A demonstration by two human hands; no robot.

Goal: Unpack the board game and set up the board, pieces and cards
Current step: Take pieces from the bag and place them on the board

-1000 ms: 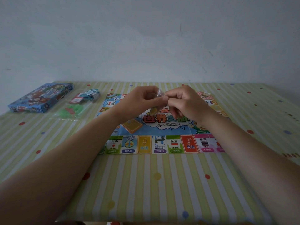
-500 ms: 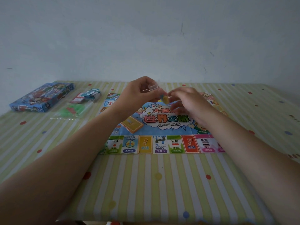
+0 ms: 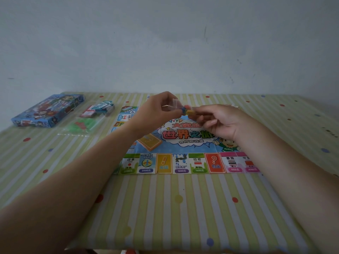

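Left hand (image 3: 157,110) pinches a small clear bag (image 3: 174,104); right hand (image 3: 220,121) pinches coloured pieces (image 3: 189,112) at its mouth, above the board (image 3: 165,164). Tilting the bag could spill and scatter the rest.

A second ago both hands met over the middle of the game board (image 3: 183,162), fingers bunched on a small clear bag (image 3: 173,104). Now they have parted. The left hand (image 3: 157,110) has lifted the bag slightly toward the board's far edge. The right hand (image 3: 220,121) has drawn back toward the board's right side, palm turned more into view and outer fingers loosened. A blue piece (image 3: 182,109) now shows at the bag's mouth, and a yellow piece (image 3: 190,112) sits at the right hand's fingertips.
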